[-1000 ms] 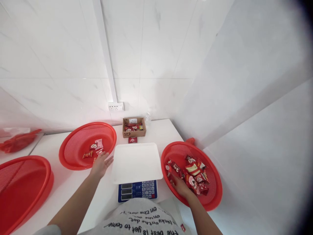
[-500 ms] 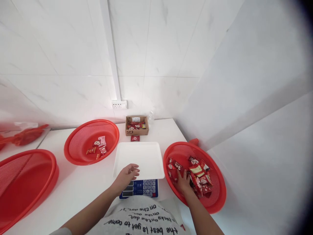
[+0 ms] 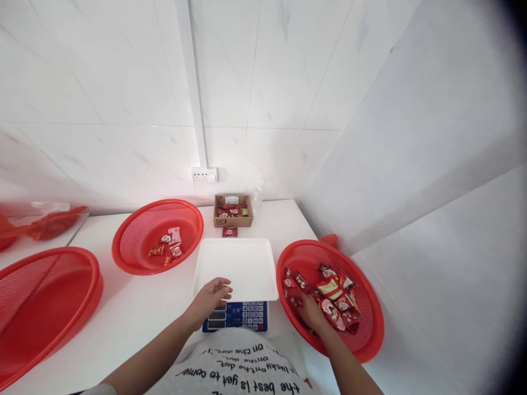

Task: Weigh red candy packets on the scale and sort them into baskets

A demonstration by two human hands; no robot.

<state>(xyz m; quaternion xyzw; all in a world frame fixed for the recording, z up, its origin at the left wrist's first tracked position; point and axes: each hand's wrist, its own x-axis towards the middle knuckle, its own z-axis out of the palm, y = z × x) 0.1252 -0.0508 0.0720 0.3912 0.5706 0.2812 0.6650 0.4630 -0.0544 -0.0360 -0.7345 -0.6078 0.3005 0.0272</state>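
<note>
A blue digital scale (image 3: 241,317) with a bare white tray (image 3: 234,266) stands in front of me. My left hand (image 3: 209,299) hovers over the tray's near left corner, fingers loosely curled, holding nothing. My right hand (image 3: 309,314) reaches into the red mesh basket (image 3: 370,323) on the right, among several red snack packets (image 3: 335,299). Whether its fingers have closed on a packet is hidden. A second red basket (image 3: 132,241) to the left of the scale holds a few snack packets (image 3: 169,247).
A small cardboard box (image 3: 233,217) with red packets sits at the back by the wall, one loose packet (image 3: 229,232) in front of it. A large red basket (image 3: 45,307) fills the near left. White tiled walls close in behind and on the right.
My left hand moved from the left basket's edge to the scale tray's near corner. My right hand shifted slightly among the packets in the right basket.
</note>
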